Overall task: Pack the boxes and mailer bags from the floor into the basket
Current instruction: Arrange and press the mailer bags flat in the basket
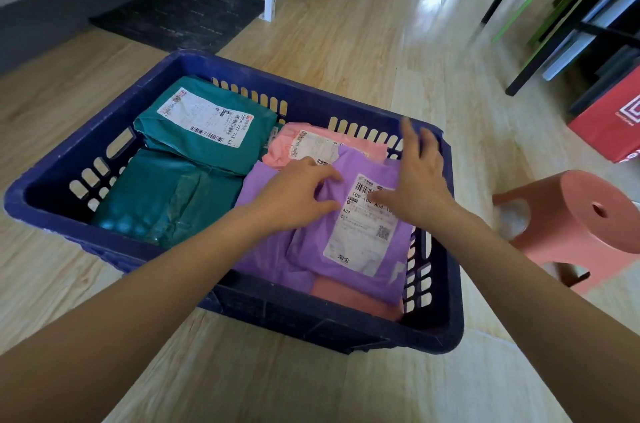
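Observation:
A dark blue plastic basket (104, 131) stands on the wooden floor. Inside it on the left lie two teal mailer bags (173, 194), the upper one bearing a white label. On the right, a purple mailer bag (367, 249) with a white shipping label lies on top, over a pink mailer bag (294, 142) at the back and another pink one at the front. My left hand (298, 194) rests on the purple bag, fingers curled at its upper fold. My right hand (415, 176) hovers over the bag's label near the basket's right wall, fingers spread.
A pink plastic stool (581, 221) stands just right of the basket. A red box (613, 117) sits on the floor at the far right beside black table legs. A dark mat (180, 14) and white shelf legs lie behind the basket.

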A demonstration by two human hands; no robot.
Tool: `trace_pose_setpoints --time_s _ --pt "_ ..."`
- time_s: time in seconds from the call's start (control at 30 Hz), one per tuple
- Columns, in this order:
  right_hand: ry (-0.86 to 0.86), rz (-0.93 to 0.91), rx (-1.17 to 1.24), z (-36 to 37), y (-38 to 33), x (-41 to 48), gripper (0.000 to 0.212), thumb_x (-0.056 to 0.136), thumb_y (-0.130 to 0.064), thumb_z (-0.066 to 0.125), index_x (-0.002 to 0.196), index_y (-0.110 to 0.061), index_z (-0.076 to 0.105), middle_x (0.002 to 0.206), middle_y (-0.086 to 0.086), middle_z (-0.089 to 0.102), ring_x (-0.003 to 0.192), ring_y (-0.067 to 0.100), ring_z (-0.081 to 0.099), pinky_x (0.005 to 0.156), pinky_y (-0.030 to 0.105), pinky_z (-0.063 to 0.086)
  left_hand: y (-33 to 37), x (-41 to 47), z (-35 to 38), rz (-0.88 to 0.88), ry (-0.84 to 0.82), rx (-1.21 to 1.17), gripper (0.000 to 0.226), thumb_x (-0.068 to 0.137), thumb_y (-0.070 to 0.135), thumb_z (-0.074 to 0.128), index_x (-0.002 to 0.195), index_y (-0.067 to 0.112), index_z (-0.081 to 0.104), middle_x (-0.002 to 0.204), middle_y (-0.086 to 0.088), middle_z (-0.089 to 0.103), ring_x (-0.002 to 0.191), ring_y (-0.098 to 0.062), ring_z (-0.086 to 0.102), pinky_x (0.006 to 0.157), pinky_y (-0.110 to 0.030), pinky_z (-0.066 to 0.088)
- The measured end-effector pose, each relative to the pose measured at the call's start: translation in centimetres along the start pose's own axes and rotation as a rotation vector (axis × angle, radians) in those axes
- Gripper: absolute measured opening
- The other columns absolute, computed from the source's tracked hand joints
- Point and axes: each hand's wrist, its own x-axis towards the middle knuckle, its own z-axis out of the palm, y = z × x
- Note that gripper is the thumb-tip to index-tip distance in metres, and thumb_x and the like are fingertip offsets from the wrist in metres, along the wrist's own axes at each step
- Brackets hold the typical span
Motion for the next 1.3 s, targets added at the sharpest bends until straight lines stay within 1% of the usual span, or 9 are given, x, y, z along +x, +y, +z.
trace_pose_setpoints --time_s 0.17,0.3,0.37,0.47,0.7,0.93,1.03,1.17,1.3 --pt "-0.282 -0.064 -0.124 2.1 0.5 -0.2 0.077 0.086 -0.067 0.045 0.148 -0.043 0.007 0.158 0.004 0.015 0.145 0.029 0.015 0.115 0.058 0.007 1.4 -1.5 1.0 -0.061 -0.168 0.173 0.058 0.092 0.036 0.054 0.143 0.030 0.027 0.104 -0.007 0.060 0.094 -0.025 0.058 0.073 -0.030 0.043" --pt "-0.371 -0.068 -0.199 2.4 1.1 -0.4 0.070 0.087 -0.069 0.035 0.147 -0.048 0.007 0.154 0.008 0.022 0.142 0.031 0.021 0.116 0.055 0.011 1.8 -2.5 1.5 -0.126 -0.396 -0.053 0.076 0.088 0.016 0.060 0.148 0.031 0.016 0.112 -0.020 0.058 0.068 -0.012 0.048 0.057 -0.022 0.040" --pt "-0.363 -0.107 -0.245 2.1 1.3 -0.5 0.071 0.087 -0.069 0.034 0.148 -0.046 0.005 0.157 0.008 0.013 0.145 0.030 0.012 0.118 0.052 0.008 1.9 -2.6 1.0 -0.126 -0.457 -0.115 0.080 0.086 0.014 0.065 0.149 0.029 0.016 0.127 -0.018 0.053 0.083 -0.017 0.056 0.052 -0.020 0.038" --pt "-0.395 -0.252 -0.275 2.9 1.6 -1.3 0.068 0.093 -0.063 0.028 0.148 -0.043 -0.007 0.159 -0.001 -0.017 0.147 0.021 -0.014 0.117 0.046 -0.002 2.2 -2.7 0.2 -0.147 -0.521 -0.131 0.083 0.085 0.013 0.067 0.150 0.021 0.016 0.137 -0.025 0.043 0.119 -0.039 0.048 0.074 -0.034 0.040" --pt "-0.506 -0.268 -0.407 5.7 1.9 -1.8 0.064 0.097 -0.058 0.016 0.145 -0.039 -0.022 0.154 -0.003 -0.031 0.144 0.014 -0.023 0.119 0.044 -0.007 1.2 -2.2 1.8 -0.192 -0.729 0.020 0.096 0.085 0.023 0.068 0.150 0.029 -0.003 0.101 -0.012 0.064 0.057 -0.018 0.058 0.072 -0.041 0.056" --pt "-0.483 -0.215 -0.324 7.6 1.8 -1.7 0.063 0.098 -0.054 0.014 0.144 -0.039 -0.026 0.153 0.001 -0.034 0.142 0.016 -0.028 0.118 0.043 -0.011 2.1 -1.9 3.7 -0.160 -0.754 0.307 0.113 0.084 0.020 0.067 0.144 0.015 -0.028 0.107 -0.020 0.066 0.068 -0.027 0.062 0.066 -0.035 0.051" --pt "-0.515 -0.200 -0.299 7.5 1.7 -1.1 0.061 0.098 -0.056 0.014 0.144 -0.041 -0.023 0.155 0.001 -0.030 0.143 0.016 -0.025 0.118 0.043 -0.009 3.0 -2.0 3.8 -0.107 -0.695 0.550 0.109 0.082 0.030 0.067 0.147 0.008 -0.018 0.120 -0.016 0.061 0.100 -0.031 0.061 0.075 -0.033 0.042" --pt "-0.345 -0.217 -0.262 5.3 0.6 -0.7 0.053 0.101 -0.040 0.024 0.151 -0.033 0.009 0.161 0.003 0.006 0.147 0.018 0.008 0.118 0.047 -0.002 3.2 -2.6 1.7 0.130 -0.348 0.703 0.050 0.084 0.040 0.060 0.126 0.016 0.049 0.117 -0.008 0.060 0.107 -0.027 0.057 0.075 -0.032 0.035" --pt "-0.175 -0.330 -0.257 5.4 -0.4 -0.8 0.055 0.102 -0.036 0.026 0.152 -0.031 0.004 0.161 -0.005 -0.003 0.148 0.016 0.001 0.117 0.045 -0.001 1.2 -2.2 1.2 0.213 -0.316 0.769 0.065 0.084 0.054 0.056 0.141 0.028 0.037 0.155 -0.011 0.014 0.144 -0.030 0.009 0.110 -0.055 0.016"
